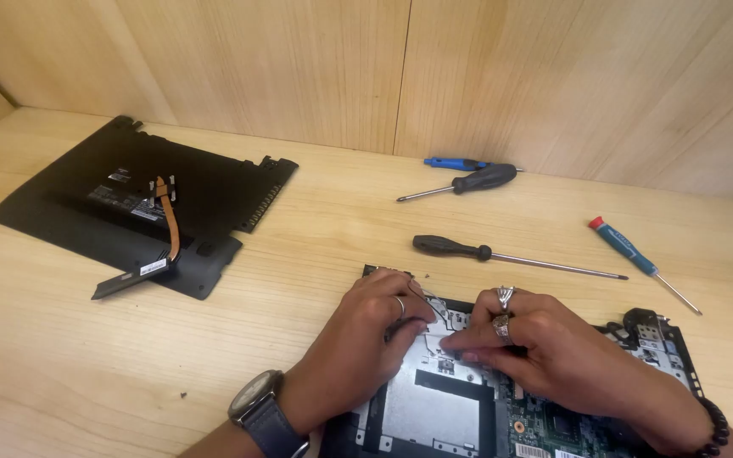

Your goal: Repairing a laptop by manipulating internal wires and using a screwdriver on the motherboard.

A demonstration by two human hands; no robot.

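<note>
1. Black and silver, the opened laptop (434, 407) lies at the near edge of the wooden surface (316, 246), its circuit board bared.
2. My left hand (358, 339) rests curled on the laptop's upper left part, fingers bent over thin black wires (436, 312); I cannot tell whether it grips them.
3. My right hand (545, 348) pinches narrowly at a small part by those wires, fingertips meeting my left.
4. Just beyond lies a long black-handled screwdriver (502, 253); farther back, a shorter black screwdriver (468, 181) beside a blue one (456, 163).
5. Right: a blue, red-capped screwdriver (638, 259).
6. Far left: the removed black bottom cover (112, 170), a copper heat pipe (167, 222) on it.
</note>
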